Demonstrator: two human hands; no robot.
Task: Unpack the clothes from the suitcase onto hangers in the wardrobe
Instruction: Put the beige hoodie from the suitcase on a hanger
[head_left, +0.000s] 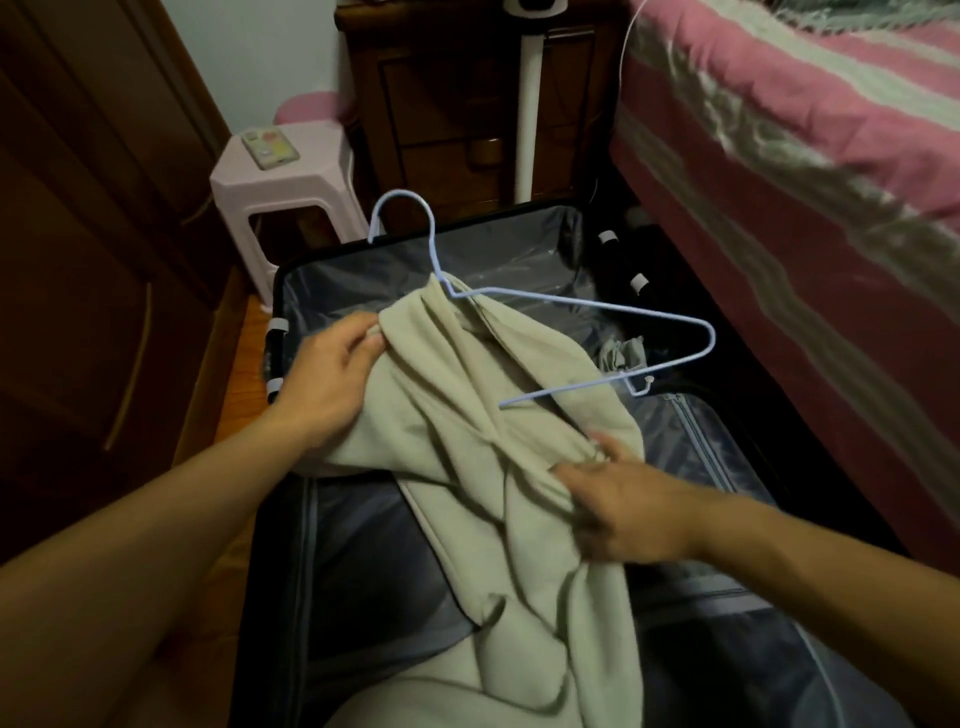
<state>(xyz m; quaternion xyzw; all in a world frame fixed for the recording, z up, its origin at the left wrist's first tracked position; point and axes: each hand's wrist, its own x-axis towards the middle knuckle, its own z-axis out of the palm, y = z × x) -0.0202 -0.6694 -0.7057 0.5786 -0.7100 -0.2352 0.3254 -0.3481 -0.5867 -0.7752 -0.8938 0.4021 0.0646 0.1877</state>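
A beige garment (467, 441) hangs bunched over the open dark suitcase (363, 545), partly threaded on a light blue wire hanger (582, 306) whose hook points up and left. My left hand (327, 379) pinches the cloth's upper left edge next to the hanger's neck. Lower right, my right hand (618, 509) grips a fold of the same garment; it is motion-blurred. The hanger's right shoulder sticks out bare past the cloth. A small grey-green piece of clothing (623, 353) lies in the suitcase's far half.
A dark wooden wardrobe (78, 260) stands at the left. A pink plastic stool (280, 176) with a phone (270, 148) on it is behind the suitcase. A wooden nightstand (457, 93) is at the back. A bed with a pink striped cover (805, 156) runs along the right.
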